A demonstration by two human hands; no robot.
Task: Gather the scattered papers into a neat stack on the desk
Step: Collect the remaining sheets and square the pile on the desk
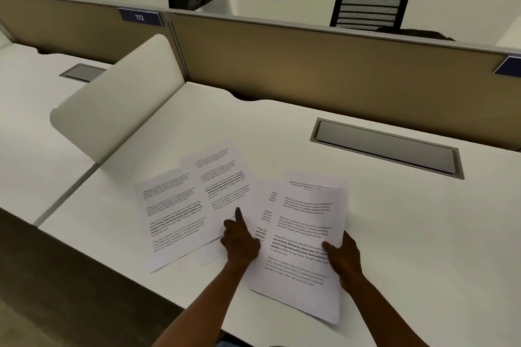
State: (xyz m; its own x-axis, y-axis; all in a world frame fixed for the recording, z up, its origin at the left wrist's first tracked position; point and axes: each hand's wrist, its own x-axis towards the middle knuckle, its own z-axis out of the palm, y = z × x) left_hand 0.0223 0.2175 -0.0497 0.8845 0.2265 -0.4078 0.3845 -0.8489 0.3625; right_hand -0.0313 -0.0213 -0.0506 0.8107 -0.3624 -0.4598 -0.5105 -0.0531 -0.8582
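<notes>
The right hand [345, 260] pinches the top sheet [306, 245] at its 3 o'clock edge, thumb on the print, probably to keep the gathered pile together. The left hand [239, 239] has its forefinger straight and pressing a loose sheet [222, 177] at 11 o'clock, the other fingers curled, seemingly to slide it toward the pile. On the desk [423, 220] I count two loose sheets, the second [169, 214] at 9 o'clock; under the top sheet about three more show, not surely.

A grey cable hatch [386, 148] is set beyond the right hand; a black mesh chair [370, 7] (behind the partition [324, 70]) is seen farther off.
</notes>
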